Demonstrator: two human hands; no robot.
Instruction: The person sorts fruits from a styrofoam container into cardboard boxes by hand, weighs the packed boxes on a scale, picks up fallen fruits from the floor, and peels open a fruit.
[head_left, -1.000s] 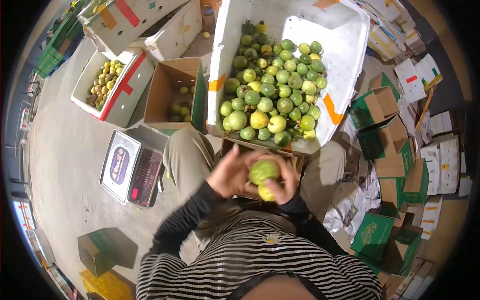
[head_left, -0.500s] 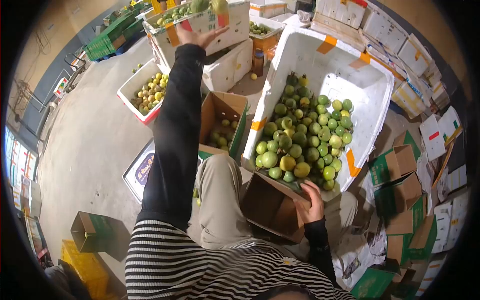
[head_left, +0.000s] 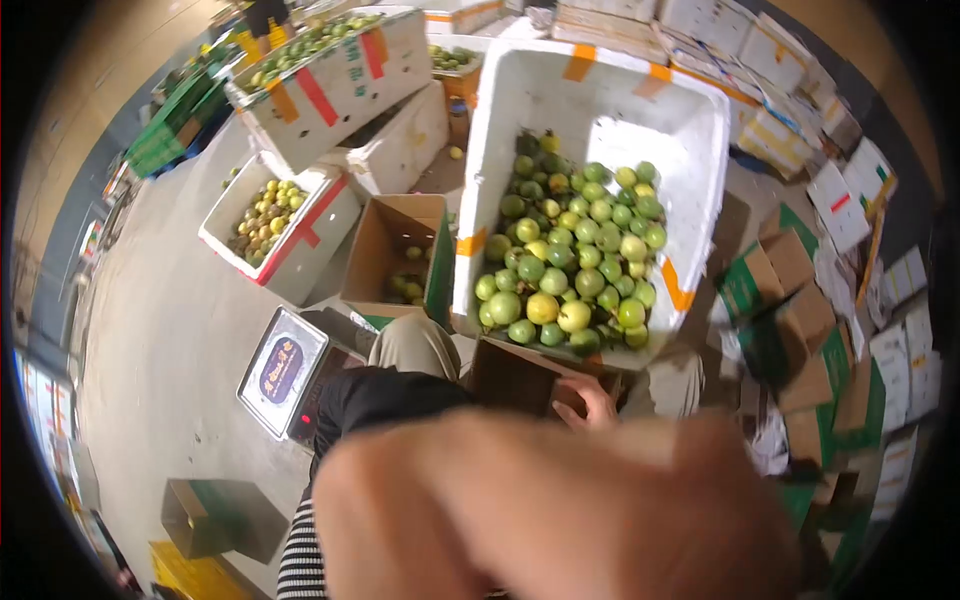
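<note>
My left hand [head_left: 560, 510] is raised very close to the camera, large and blurred, covering the lower middle of the view. Its fingers are smeared, and whether it holds anything cannot be made out. My right hand [head_left: 590, 400] grips the side of an open cardboard box [head_left: 508, 378] between my knees; the box's lower part is hidden behind my left arm. Directly beyond it stands a big white foam box [head_left: 700, 200], partly filled with round green and yellowish fruits [head_left: 560, 260] that look like passion fruit.
Left of the foam box stands a cardboard box [head_left: 385, 235] with a few fruits inside. Beside it are a white foam box [head_left: 312, 245] of yellowish fruits and a scale [head_left: 285, 370]. Open green-brown cartons [head_left: 795, 335] lie at right; a long foam box [head_left: 335, 95] stands at back left.
My left hand has swung back from over the rear foam box to right before the camera. My right hand stays at the cardboard box. The view has shifted, bringing the scale into fuller sight.
</note>
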